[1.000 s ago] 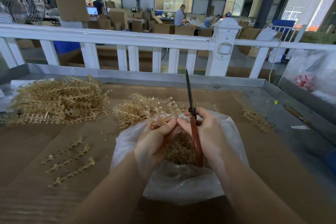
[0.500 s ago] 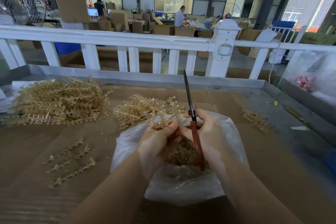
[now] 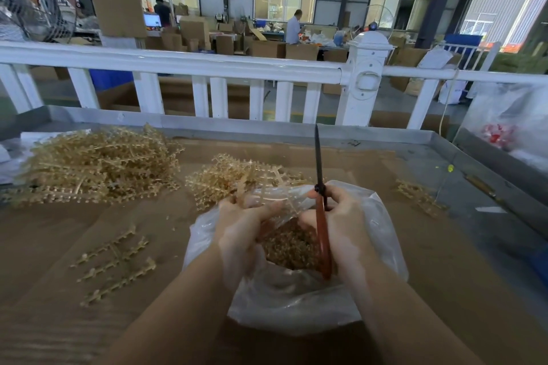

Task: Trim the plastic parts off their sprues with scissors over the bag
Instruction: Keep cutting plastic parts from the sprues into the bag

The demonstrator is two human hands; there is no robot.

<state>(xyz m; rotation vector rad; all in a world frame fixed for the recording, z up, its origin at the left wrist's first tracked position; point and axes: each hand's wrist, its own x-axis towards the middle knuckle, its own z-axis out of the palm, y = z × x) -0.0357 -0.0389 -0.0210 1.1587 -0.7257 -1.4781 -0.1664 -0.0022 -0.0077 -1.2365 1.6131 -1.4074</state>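
Tan sprue heaps [image 3: 98, 166] lie beyond the bag [image 3: 296, 299], white railing [image 3: 178, 64] behind.

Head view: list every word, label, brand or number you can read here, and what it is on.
None can be read.
Lit screen at the far bench: content too blurred.
Scissors in the right hand: no marking visible.
Clear bag and cardboard boxes: no print legible.

white railing [image 3: 207, 64], stacked cardboard boxes [image 3: 267, 49], fan [image 3: 32, 6]
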